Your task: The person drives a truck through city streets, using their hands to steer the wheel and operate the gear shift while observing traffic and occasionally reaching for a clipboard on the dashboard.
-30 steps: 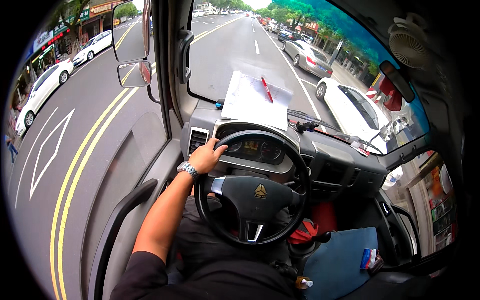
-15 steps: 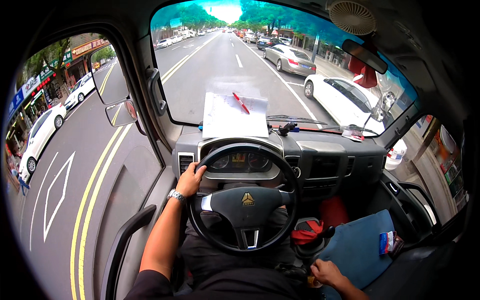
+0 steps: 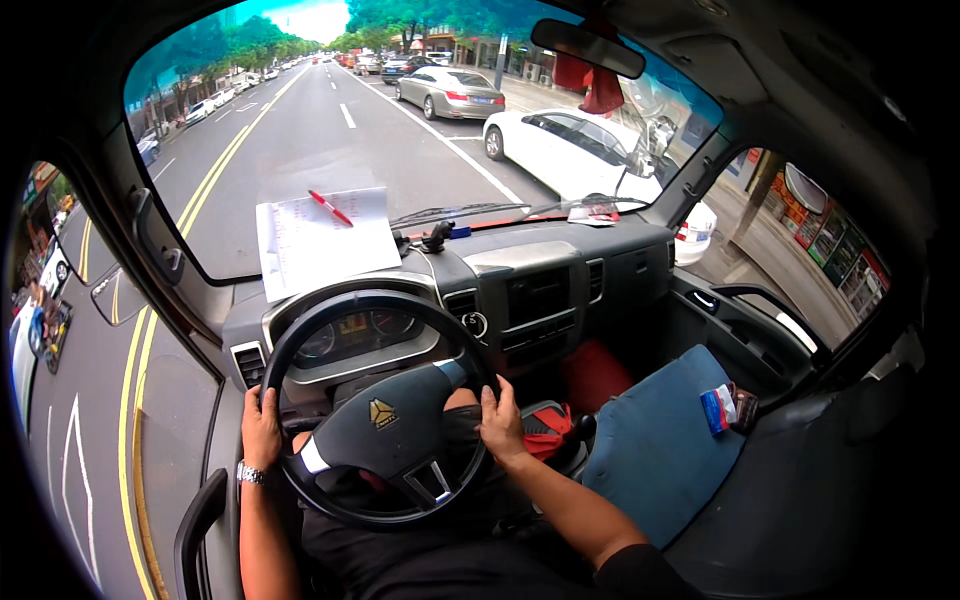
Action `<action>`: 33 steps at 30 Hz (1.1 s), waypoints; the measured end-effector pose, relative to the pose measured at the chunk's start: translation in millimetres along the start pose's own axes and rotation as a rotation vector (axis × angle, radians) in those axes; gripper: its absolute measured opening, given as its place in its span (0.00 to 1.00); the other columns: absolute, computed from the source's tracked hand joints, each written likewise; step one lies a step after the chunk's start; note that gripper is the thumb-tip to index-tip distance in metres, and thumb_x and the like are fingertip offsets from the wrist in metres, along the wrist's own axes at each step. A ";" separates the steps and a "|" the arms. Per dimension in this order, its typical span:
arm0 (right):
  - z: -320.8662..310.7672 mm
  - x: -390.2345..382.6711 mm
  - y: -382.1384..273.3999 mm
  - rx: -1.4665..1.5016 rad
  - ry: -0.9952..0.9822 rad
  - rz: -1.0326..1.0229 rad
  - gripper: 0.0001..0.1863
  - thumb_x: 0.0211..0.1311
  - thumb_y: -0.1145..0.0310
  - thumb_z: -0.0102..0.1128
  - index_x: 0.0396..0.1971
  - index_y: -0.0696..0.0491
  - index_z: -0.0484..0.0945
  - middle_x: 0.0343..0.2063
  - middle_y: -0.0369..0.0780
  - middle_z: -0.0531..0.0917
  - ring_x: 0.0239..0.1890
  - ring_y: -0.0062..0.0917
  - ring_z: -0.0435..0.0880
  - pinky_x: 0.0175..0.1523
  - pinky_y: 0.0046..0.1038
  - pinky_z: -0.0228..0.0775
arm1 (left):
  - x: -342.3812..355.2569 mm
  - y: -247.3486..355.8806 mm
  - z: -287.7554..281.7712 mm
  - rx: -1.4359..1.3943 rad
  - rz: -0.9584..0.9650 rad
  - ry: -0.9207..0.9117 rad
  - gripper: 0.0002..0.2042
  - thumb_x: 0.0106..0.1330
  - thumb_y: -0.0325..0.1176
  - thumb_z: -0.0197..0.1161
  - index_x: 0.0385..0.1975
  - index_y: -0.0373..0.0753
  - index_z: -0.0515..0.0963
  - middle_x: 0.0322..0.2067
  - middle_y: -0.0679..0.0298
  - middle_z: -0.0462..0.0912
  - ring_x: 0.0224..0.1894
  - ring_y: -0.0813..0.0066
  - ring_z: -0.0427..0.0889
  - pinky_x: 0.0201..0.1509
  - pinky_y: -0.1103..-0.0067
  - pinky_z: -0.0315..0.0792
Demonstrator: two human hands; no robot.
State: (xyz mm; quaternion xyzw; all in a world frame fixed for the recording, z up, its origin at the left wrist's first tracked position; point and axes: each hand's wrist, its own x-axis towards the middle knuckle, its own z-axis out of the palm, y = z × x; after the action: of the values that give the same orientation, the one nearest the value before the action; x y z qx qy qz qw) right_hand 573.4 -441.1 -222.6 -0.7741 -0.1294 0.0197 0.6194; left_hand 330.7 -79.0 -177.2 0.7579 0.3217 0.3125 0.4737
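The steering wheel (image 3: pixel 385 425) sits at the near side of the cab, in front of the person's lap, with a hand on each side of its rim. Holding it at 2 roughly opposite places probably gives balanced control, neither arm having to cross the hub. The left hand (image 3: pixel 262 430) is closed around the left part of the rim, its forearm running almost straight out from the near edge, a metal watch (image 3: pixel 251 474) at the wrist. The right hand (image 3: pixel 503 422) grips the right part, thumb along the rim and the forearm slanting in from the near right; how tightly either set of fingers squeezes, I cannot tell. Paper (image 3: pixel 300 250) lies on the far side of the wheel, atop the dashboard (image 3: pixel 520 258), likely to be readable yet clear of both hands. The red pen (image 3: pixel 330 208) across it may serve as a light weight.
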 end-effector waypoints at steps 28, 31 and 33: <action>-22.8 68.5 -16.8 -0.203 -0.149 -0.179 0.24 0.84 0.54 0.51 0.65 0.58 0.72 0.37 0.49 0.89 0.32 0.37 0.90 0.41 0.39 0.80 | -73.8 24.1 38.6 -0.018 -0.182 0.200 0.23 0.81 0.51 0.57 0.61 0.37 0.73 0.30 0.55 0.87 0.32 0.60 0.87 0.37 0.65 0.77; -18.7 73.1 -10.0 -0.198 -0.136 -0.262 0.24 0.84 0.54 0.51 0.66 0.57 0.72 0.33 0.45 0.86 0.27 0.30 0.85 0.33 0.34 0.77 | -74.4 7.4 39.2 -0.010 -0.106 0.241 0.23 0.81 0.50 0.57 0.60 0.36 0.73 0.28 0.57 0.86 0.29 0.65 0.86 0.35 0.68 0.77; -19.4 76.7 -3.1 -0.188 -0.121 -0.308 0.24 0.84 0.54 0.52 0.66 0.56 0.72 0.28 0.39 0.84 0.21 0.22 0.81 0.24 0.28 0.74 | -75.6 17.1 40.8 -0.049 -0.123 0.228 0.22 0.82 0.50 0.57 0.60 0.36 0.73 0.28 0.58 0.85 0.29 0.65 0.86 0.35 0.68 0.77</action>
State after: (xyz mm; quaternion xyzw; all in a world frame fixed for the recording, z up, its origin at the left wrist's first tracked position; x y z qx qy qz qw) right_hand 650.6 -441.7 -205.2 -0.7971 -0.2848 -0.0410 0.5309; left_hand 320.6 -165.3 -188.7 0.6845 0.4116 0.3750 0.4705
